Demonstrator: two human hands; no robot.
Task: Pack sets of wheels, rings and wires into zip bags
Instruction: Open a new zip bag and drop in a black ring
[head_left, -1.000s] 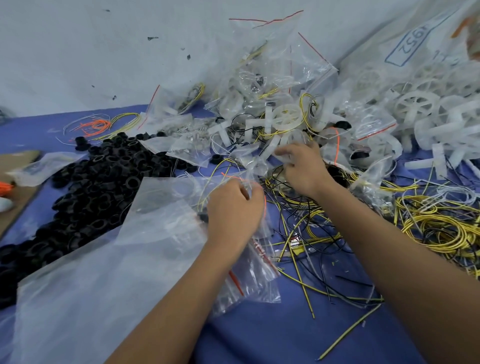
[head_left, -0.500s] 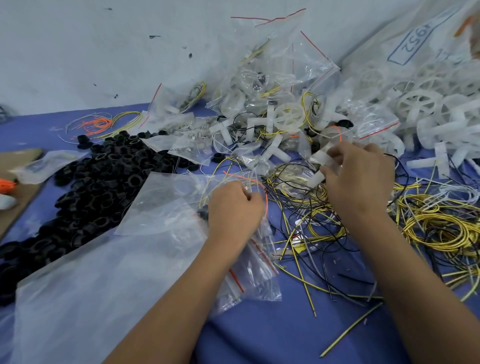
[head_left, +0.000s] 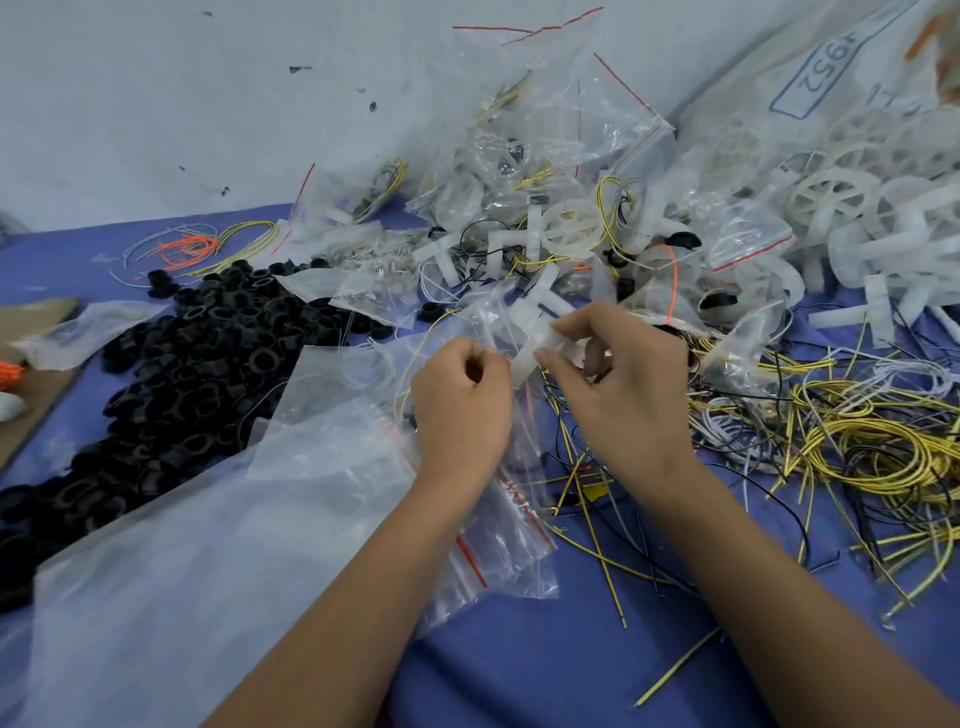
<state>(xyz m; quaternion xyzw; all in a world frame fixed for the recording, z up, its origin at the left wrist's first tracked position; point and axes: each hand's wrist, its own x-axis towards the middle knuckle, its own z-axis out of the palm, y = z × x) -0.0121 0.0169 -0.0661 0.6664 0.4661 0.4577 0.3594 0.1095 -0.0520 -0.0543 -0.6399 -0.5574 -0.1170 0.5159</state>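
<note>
Left hand (head_left: 460, 410): fingers curled, pinching the mouth of a small clear zip bag (head_left: 488, 322) that rises just above its knuckles.
Right hand (head_left: 618, 395): thumb and fingertips pinch a white plastic wheel piece (head_left: 535, 340), held touching the bag's mouth, between the two hands.
Bag handling: thin, limp, slick film; likely to fold shut unless the lip is held near the zip strip.
Wheel handling: light, rigid, with arms that may snag the film; best held by one arm, as here.
Black rings (head_left: 208, 364): loose heap well left of the left hand.
Yellow and black wires (head_left: 872, 447): springy tangle right of the right hand; probably drag neighbours along.
Spare zip bags (head_left: 498, 535): under the left wrist.
</note>
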